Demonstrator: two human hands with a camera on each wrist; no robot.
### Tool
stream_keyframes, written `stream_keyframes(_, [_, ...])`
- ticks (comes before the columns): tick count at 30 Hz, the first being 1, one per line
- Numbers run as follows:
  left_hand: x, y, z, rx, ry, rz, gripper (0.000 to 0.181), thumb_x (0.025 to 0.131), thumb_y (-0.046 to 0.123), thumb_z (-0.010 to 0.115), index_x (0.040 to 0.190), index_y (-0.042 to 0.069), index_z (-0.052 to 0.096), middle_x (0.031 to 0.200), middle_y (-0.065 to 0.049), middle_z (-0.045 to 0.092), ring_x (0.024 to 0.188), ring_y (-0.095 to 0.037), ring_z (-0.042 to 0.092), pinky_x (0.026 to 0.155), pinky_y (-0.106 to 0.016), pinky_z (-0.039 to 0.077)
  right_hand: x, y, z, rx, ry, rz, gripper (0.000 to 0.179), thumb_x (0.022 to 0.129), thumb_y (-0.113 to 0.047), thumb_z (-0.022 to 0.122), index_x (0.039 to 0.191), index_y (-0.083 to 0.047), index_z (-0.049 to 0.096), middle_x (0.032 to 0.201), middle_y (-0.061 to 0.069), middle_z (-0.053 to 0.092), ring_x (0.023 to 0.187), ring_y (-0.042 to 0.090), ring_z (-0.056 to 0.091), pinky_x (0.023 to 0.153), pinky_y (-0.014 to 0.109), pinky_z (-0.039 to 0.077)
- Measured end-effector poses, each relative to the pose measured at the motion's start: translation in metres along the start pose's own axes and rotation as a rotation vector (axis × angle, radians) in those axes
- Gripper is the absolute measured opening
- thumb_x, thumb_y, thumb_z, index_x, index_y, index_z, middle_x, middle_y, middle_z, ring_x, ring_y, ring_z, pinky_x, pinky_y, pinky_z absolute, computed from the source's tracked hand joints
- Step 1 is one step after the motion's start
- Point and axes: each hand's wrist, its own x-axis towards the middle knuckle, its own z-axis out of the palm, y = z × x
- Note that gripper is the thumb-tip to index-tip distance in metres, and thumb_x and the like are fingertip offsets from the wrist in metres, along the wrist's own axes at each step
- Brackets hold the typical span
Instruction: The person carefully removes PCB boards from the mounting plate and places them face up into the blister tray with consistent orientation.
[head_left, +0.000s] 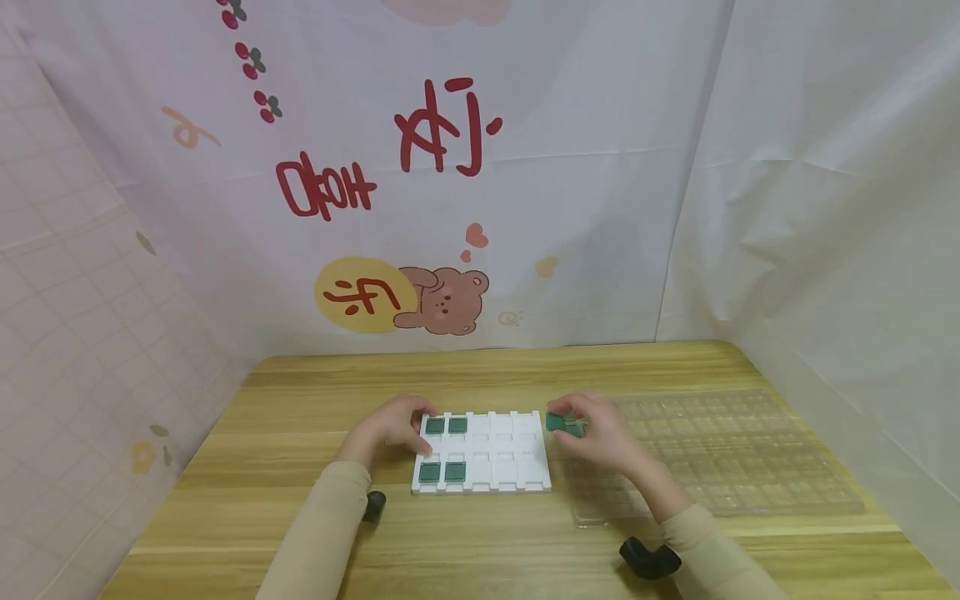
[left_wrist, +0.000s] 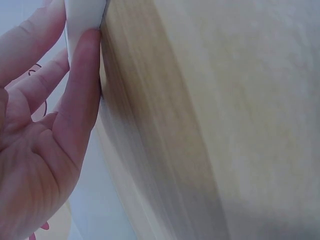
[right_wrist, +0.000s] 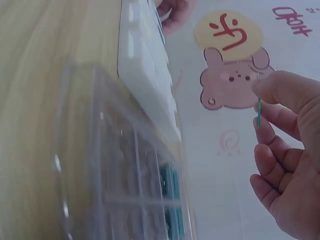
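A white compartment tray [head_left: 517, 450] lies on the table, with two small green circuit boards [head_left: 455, 472] in the left end of each of its two rows. My left hand [head_left: 390, 425] holds the tray by its left end; in the left wrist view the thumb and fingers [left_wrist: 82, 75] lie on either side of the white edge. Just right of the tray, my right hand [head_left: 606, 433] pinches another green circuit board [head_left: 555, 422] between thumb and fingertips. That board appears edge-on as a thin green strip [right_wrist: 259, 115] in the right wrist view, raised above the tray.
A large clear plastic box with compartments [head_left: 712, 450] lies on the right of the wooden table [head_left: 465, 550], under the right forearm. Green pieces [right_wrist: 172, 200] sit inside it. Black curved objects [head_left: 649, 558] are beside the forearms. Printed cloth walls [head_left: 570, 208] enclose the back and sides.
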Motion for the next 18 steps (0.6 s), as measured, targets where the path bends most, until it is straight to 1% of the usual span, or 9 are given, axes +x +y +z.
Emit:
stream_keyframes(3, [-0.001, 0.001, 0.0, -0.003, 0.001, -0.008, 0.055, 0.067, 0.013, 0.093, 0.116, 0.008, 0.067, 0.092, -0.004, 0.054, 0.088, -0.02, 0.049, 0.079, -0.036, 0.04, -0.002, 0.006, -0.005, 0.012, -0.002, 0.007, 0.029, 0.078, -0.005, 0.08, 0.105, -0.005, 0.069, 0.104, 0.004, 0.068, 0.091, 0.026, 0.059, 0.078, 0.042, 0.052])
stream_keyframes(6, [-0.001, 0.003, 0.0, -0.006, 0.003, -0.011, 0.055, 0.067, 0.013, 0.093, 0.116, 0.008, 0.067, 0.093, -0.005, 0.055, 0.089, -0.021, 0.049, 0.08, -0.037, 0.041, -0.004, 0.012, -0.01, -0.001, 0.001, 0.03, 0.029, 0.078, -0.005, 0.08, 0.105, -0.006, 0.069, 0.102, 0.003, 0.067, 0.09, 0.026, 0.058, 0.078, 0.044, 0.05])
stream_keyframes(10, [-0.001, 0.005, 0.0, -0.009, 0.007, -0.005, 0.055, 0.067, 0.011, 0.092, 0.116, 0.007, 0.067, 0.092, -0.005, 0.056, 0.089, -0.02, 0.049, 0.08, -0.037, 0.041, -0.007, 0.019, -0.018, -0.017, -0.002, 0.047, 0.028, 0.078, -0.006, 0.08, 0.104, -0.005, 0.069, 0.1, 0.005, 0.067, 0.091, 0.027, 0.057, 0.077, 0.046, 0.049])
stream_keyframes(13, [-0.002, 0.005, 0.0, -0.009, 0.007, -0.001, 0.055, 0.067, 0.01, 0.092, 0.116, 0.006, 0.067, 0.091, -0.005, 0.056, 0.088, -0.02, 0.05, 0.079, -0.036, 0.041, -0.01, 0.025, -0.024, -0.015, -0.011, 0.031, 0.028, 0.078, -0.004, 0.08, 0.104, -0.003, 0.068, 0.1, 0.009, 0.067, 0.092, 0.028, 0.056, 0.078, 0.046, 0.05])
stream_keyframes(18, [-0.002, 0.005, 0.0, -0.012, 0.007, -0.002, 0.055, 0.067, 0.01, 0.092, 0.116, 0.006, 0.067, 0.092, -0.006, 0.057, 0.087, -0.019, 0.05, 0.079, -0.035, 0.041, -0.013, 0.039, -0.032, -0.047, -0.022, 0.006, 0.029, 0.078, -0.003, 0.081, 0.104, -0.003, 0.069, 0.1, 0.009, 0.068, 0.089, 0.031, 0.058, 0.076, 0.046, 0.049])
